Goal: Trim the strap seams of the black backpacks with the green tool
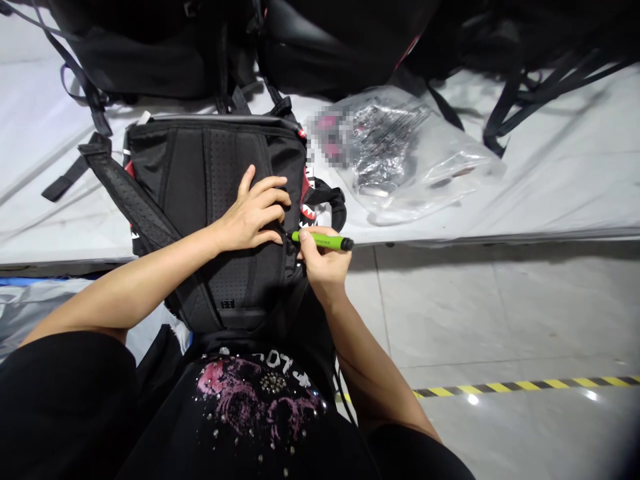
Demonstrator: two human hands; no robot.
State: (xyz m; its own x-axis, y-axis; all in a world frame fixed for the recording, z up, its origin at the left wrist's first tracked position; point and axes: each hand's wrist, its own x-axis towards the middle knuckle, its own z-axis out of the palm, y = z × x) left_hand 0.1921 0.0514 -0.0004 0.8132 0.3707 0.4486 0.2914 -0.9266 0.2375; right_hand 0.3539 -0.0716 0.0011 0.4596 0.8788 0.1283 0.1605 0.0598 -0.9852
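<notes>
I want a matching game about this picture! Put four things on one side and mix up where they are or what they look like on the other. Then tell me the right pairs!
Things:
1. marker
2. left hand
3. plastic bag
4. striped line

Places and looks:
A. see-through, lying on the white table
B. yellow and black, on the floor
C. spread out on the black backpack
D. bright green, held in the right hand

Right pairs: 1-D, 2-C, 3-A, 4-B
</notes>
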